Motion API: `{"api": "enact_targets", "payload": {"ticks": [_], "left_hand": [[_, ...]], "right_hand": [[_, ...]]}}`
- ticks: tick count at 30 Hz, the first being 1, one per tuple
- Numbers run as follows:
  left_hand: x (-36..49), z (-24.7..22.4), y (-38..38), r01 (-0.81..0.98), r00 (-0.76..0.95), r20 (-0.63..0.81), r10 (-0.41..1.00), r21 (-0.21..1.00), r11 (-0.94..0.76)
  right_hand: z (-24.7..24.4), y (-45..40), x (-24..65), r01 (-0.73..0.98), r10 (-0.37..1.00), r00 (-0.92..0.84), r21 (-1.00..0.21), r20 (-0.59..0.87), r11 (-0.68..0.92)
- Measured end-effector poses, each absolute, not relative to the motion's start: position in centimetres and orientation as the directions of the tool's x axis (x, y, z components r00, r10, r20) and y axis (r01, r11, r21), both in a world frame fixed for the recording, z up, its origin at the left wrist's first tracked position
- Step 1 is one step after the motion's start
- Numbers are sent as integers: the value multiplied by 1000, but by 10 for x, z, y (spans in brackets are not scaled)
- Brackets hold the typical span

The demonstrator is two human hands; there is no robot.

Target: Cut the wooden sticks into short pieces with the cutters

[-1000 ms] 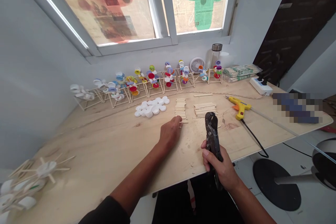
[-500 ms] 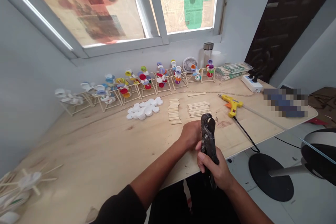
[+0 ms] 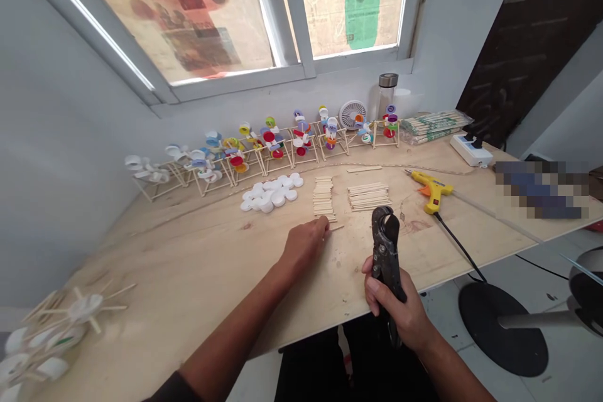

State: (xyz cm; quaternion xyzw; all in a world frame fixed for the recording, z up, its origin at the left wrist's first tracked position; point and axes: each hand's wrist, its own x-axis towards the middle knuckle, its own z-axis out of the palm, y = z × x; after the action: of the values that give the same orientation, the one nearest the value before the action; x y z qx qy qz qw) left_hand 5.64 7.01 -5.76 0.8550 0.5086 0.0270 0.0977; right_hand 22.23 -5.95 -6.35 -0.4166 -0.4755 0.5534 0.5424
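Note:
My right hand (image 3: pixel 400 308) is wrapped round a dark cutting tool (image 3: pixel 387 264), its jaws pointing up over the table's front part. My left hand (image 3: pixel 305 244) is closed in a pinch on a short wooden stick (image 3: pixel 336 228), just below a column of short sticks (image 3: pixel 323 196). A second pile of longer sticks (image 3: pixel 369 196) lies to the right of that column, with a single stick (image 3: pixel 364 169) behind it. White bottle caps (image 3: pixel 272 192) are grouped to the left of the column.
Small wheels with coloured caps on stick frames (image 3: pixel 268 152) line the wall. A yellow glue gun (image 3: pixel 433 191), a power strip (image 3: pixel 471 149), bagged sticks (image 3: pixel 436 125), a fan (image 3: pixel 353 115) and a bottle (image 3: pixel 386 95) stand right. A stick wheel (image 3: pixel 85 308) lies at left.
My left hand has moved left, away from the tool, to the lower end of the stick column, with a short stick now showing at its fingertips. My right hand still holds the tool.

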Motion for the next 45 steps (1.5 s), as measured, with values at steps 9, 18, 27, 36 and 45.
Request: {"api": "enact_targets", "payload": {"ticks": [9,18,27,36,45], "left_hand": [[58,-64,76,903,402,32,915,148,-403],[67,-67,82,910,401,41,915,95,-403],[62,-69,88,917,376,60,925,119,-381],[40,-67,78,972,158,85,984,160,-170],[44,-66,84,979,174,33,984,102,-177]], "right_hand": [[-64,-60,221,-187,997,-62,-982,38,26],[-58,-59,220,-172,999,-51,-985,3,-6],[-58,-60,219,-152,999,-39,-988,-10,-15],[-59,-61,219,-161,1000,-27,-987,-15,-19],[-55,-61,218,-150,999,-34,-989,-1,-6]]}}
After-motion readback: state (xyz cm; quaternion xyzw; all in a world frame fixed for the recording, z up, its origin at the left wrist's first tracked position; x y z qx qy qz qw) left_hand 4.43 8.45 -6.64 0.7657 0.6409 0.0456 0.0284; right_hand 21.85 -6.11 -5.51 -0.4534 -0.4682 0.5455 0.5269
